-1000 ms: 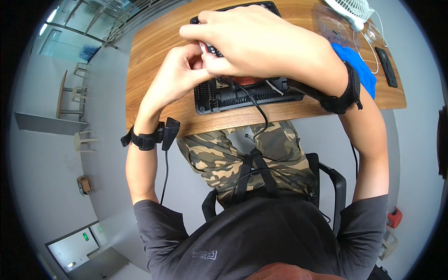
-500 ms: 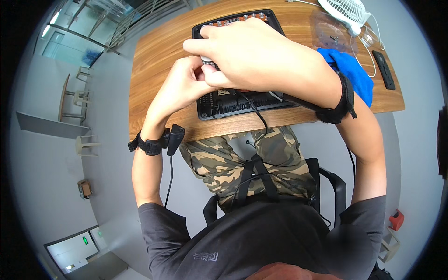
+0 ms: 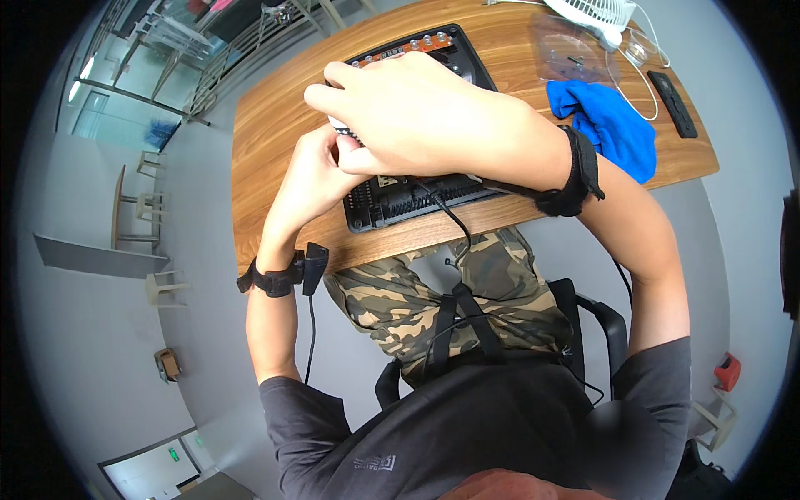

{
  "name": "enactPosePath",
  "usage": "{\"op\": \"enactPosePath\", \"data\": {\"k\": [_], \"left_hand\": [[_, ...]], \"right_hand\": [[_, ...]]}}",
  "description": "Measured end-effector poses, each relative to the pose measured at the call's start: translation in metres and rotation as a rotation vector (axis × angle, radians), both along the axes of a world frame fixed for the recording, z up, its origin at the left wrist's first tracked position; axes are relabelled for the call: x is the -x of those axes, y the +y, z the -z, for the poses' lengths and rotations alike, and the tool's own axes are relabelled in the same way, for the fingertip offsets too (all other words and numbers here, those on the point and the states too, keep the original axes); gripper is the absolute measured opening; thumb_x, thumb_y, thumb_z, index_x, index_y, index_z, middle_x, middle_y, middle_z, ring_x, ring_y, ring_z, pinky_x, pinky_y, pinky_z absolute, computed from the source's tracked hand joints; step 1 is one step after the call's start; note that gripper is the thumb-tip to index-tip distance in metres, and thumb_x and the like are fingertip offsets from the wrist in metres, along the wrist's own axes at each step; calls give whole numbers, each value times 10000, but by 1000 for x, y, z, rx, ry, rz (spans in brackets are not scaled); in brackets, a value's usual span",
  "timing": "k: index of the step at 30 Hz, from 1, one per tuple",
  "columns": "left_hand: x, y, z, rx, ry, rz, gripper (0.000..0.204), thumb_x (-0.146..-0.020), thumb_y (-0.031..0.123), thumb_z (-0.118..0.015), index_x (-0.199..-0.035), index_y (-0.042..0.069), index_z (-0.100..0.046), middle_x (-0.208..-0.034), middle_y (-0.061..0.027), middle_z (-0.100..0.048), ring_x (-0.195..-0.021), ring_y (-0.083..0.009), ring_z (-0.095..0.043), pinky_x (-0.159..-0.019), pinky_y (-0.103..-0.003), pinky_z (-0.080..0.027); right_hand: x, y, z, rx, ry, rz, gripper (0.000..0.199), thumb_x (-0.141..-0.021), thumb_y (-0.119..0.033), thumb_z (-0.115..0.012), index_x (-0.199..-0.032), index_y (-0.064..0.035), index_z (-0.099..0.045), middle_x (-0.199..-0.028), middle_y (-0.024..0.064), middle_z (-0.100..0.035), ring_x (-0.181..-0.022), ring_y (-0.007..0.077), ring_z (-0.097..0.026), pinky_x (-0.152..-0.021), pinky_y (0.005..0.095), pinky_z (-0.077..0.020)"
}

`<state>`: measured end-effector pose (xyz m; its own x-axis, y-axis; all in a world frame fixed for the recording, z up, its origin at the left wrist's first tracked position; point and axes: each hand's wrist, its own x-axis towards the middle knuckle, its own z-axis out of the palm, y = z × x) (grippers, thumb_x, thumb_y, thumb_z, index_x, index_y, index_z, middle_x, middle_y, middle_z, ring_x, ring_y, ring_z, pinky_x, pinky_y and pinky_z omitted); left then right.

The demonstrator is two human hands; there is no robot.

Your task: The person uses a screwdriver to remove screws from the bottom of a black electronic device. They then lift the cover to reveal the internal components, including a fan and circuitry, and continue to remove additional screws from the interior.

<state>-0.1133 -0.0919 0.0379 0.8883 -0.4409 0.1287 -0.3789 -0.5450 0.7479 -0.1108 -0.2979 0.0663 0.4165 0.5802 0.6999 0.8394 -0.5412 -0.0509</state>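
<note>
Over the left part of a black tray-like case (image 3: 477,73), my two hands meet. My right hand (image 3: 408,112) reaches across from the right, its fingers closed round a small object with a white and black ribbed side (image 3: 340,127). Only a sliver of that object shows. From below, my left hand (image 3: 315,171) brings its thumb and curled fingers against the same object, close to the right thumb. An orange circuit board (image 3: 429,42) with round silvery studs and a small display runs along the case's far edge. My right hand and forearm hide the case's middle.
A black cable (image 3: 454,218) leaves the case's near side over the table edge (image 3: 375,252). At the right lie a blue cloth (image 3: 617,133), a clear plastic tray (image 3: 554,54) with small dark pieces, a white fan (image 3: 596,12) and a black flat bar (image 3: 673,104).
The whole view has turned and shifted slightly, so the table items appear displaced. Both hands keep their pinch on the small object, with little visible change between them.
</note>
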Motion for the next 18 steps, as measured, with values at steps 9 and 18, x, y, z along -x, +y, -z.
{"op": "enactPosePath", "data": {"k": [9, 18], "left_hand": [[13, -14, -1, -15, -117, -41, 305, -815, 178, -856, -933, -45, -686, -824, -34, -716, -748, -94, -621, -684, -289, -535], [4, 0, 1, -64, 61, 14, 286, -837, 158, -808, -976, -59, -683, -861, -98, -735, -816, -120, -672, -713, -315, -543]], "right_hand": [[6, 8, 1, -18, 63, 124, 361, -891, -354, -683, -1001, -10, -688, -839, 152, -693, -738, 293, -736, -624, 396, -570], [13, 2, 2, -104, 80, 41, 374, -818, -223, -739, -1063, 40, -636, -970, 190, -658, -864, 323, -716, -695, 418, -588]]}}
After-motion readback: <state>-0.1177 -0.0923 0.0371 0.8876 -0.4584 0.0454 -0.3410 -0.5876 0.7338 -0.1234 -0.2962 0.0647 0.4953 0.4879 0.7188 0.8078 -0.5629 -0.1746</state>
